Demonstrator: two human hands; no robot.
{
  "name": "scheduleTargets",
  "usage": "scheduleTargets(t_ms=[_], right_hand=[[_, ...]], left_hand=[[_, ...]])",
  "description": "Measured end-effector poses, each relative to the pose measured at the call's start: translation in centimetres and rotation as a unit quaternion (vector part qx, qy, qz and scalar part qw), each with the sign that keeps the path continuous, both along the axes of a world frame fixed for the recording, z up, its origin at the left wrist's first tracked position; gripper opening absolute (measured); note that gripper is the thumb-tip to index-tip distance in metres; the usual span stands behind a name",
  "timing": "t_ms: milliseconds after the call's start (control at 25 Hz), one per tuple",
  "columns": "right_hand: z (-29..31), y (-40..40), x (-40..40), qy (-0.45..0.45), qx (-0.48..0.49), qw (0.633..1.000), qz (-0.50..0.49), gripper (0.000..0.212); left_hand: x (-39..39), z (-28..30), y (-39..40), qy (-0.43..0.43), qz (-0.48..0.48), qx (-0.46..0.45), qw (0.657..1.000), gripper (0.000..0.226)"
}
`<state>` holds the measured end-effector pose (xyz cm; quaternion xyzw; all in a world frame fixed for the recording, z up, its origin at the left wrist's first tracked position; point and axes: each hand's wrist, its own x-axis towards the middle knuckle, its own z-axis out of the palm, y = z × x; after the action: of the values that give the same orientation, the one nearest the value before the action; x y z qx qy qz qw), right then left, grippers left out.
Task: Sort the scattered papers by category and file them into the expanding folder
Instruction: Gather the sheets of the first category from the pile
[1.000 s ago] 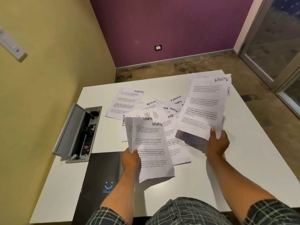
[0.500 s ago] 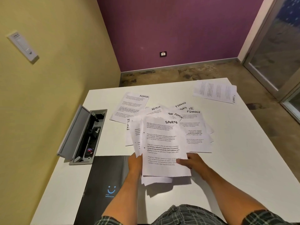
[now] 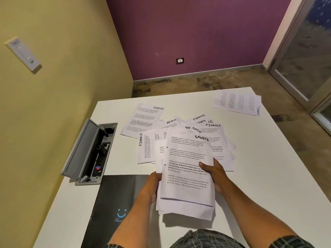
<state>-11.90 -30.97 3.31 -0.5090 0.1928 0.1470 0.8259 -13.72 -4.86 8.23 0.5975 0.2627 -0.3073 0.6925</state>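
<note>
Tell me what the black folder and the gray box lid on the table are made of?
The flat black expanding folder looks like matte plastic: smooth, dull sheen, printed blue smiley. The long gray hinged box lid could be plastic or painted metal; its even satin surface leaves that open.

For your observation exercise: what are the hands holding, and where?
SPORTS stack: left hand grips its left edge, right hand its right edge.
</note>
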Motion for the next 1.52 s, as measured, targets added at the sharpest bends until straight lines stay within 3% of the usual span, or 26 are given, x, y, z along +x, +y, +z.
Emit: scheduleTargets(t_ms=[160,240,280,360,480,680,840,1000,1120,1200,1280,1360,1440,1520], right_hand=[[0.5,0.0,0.4,0.012,-0.037,0.999,-0.003,0.052],[1.1,0.0,0.7,0.003,-0.047,0.999,0.004,0.050],[1.5,0.0,0.9,-0.008,-0.048,0.999,0.013,0.053],[2.5,0.0,1.7,-0.035,-0.050,0.997,0.044,0.062],[4.5,0.2,3.2,-0.081,-0.085,0.989,0.089,0.058],[5.8,-0.8,5.6,-0.114,-0.213,0.967,0.085,0.044],[3.3,-1.9,5.3,-0.058,-0.226,0.963,0.132,0.074],[2.6,-2.9,6.1,-0.033,-0.239,0.958,0.154,0.044],[4.0,-2.9,7.6,-0.023,-0.229,0.957,0.175,0.016],[4.0,-3.2,9.4,0.008,-0.247,0.959,0.136,0.022],[1.7,-4.5,12.2,0.041,-0.368,0.925,0.087,0.047],[-1.7,-6.3,15.0,0.060,-0.472,0.876,0.075,0.053],[-1.2,-6.7,17.1,0.063,-0.567,0.814,0.104,0.051],[-0.6,-6.7,19.6,0.048,-0.649,0.742,0.159,0.068]], left_hand=[[1.1,0.6,-0.6,-0.007,0.064,-0.056,0.996,0.047],[1.8,1.1,-1.0,-0.042,0.073,-0.063,0.994,0.039],[2.3,1.4,-1.1,-0.059,0.056,-0.064,0.995,0.044],[3.5,1.1,-0.9,-0.111,-0.007,-0.024,0.994,0.076],[4.5,1.3,-1.5,-0.176,-0.094,0.060,0.978,0.052],[5.6,0.9,-2.3,-0.217,0.003,0.087,0.972,0.039],[5.2,-0.6,-2.4,-0.154,0.038,0.082,0.984,0.032],[4.9,-2.2,-2.9,-0.132,0.011,0.150,0.980,0.024],[6.0,-2.0,-3.7,-0.141,0.070,0.181,0.971,0.020],[7.0,-2.2,-4.0,-0.144,0.093,0.188,0.967,0.023],[7.9,-2.9,-4.5,-0.121,0.102,0.197,0.967,0.019],[8.3,-4.5,-4.8,-0.088,0.090,0.218,0.968,0.021],[8.2,-6.0,-5.4,-0.068,0.076,0.253,0.962,0.023],[8.2,-7.1,-5.9,-0.069,0.073,0.306,0.947,0.018]])
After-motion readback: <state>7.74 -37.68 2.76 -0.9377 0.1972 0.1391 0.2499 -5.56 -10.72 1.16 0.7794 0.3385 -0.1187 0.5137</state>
